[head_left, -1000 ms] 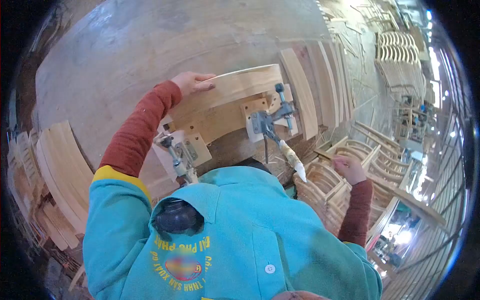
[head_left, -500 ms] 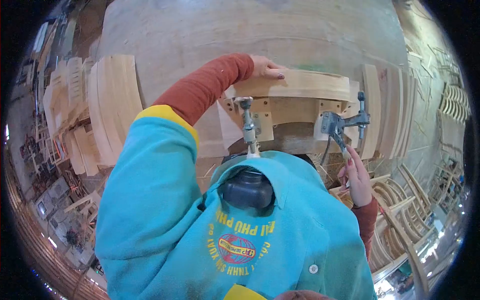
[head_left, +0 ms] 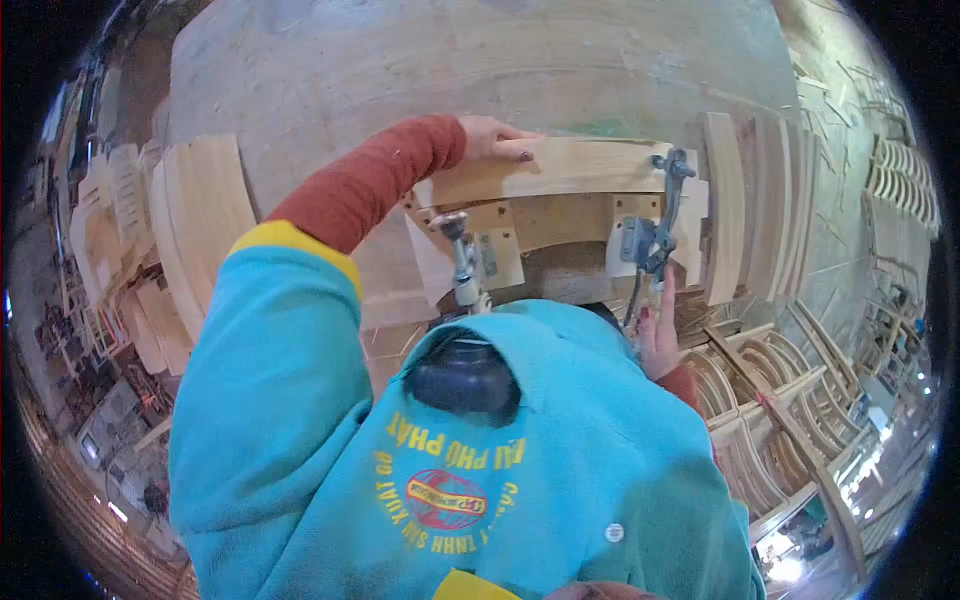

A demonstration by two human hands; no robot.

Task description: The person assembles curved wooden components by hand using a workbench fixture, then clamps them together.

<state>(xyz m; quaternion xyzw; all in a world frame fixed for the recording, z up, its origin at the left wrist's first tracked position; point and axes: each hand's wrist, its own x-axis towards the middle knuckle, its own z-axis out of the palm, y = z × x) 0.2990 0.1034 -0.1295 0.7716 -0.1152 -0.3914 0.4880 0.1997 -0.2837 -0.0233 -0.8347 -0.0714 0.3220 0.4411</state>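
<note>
My left hand (head_left: pixel 493 139) lies on the left end of a curved pale wooden piece (head_left: pixel 590 166), its fingers spread over the top. The piece sits on a wooden jig (head_left: pixel 565 222) that carries two metal toggle clamps. The right clamp (head_left: pixel 662 225) reaches over the piece's right end, its tip on or just above the wood. At the lower end of that clamp is my right hand (head_left: pixel 661 335), index finger stretched along the handle and the other fingers curled around it. The left clamp (head_left: pixel 463 262) stands tilted back, off the piece.
Flat curved boards (head_left: pixel 205 215) lie at the left of the table (head_left: pixel 400 60). More strips (head_left: pixel 722 210) stand in a row at the right. Curved wooden frames (head_left: pixel 770 420) are stacked at the lower right. Loose wood pieces are on the floor.
The right clamp's arm has swung up and over the wooden piece, and my right hand has moved inward with its handle. My left hand stays on the piece. The whole view has shifted slightly.
</note>
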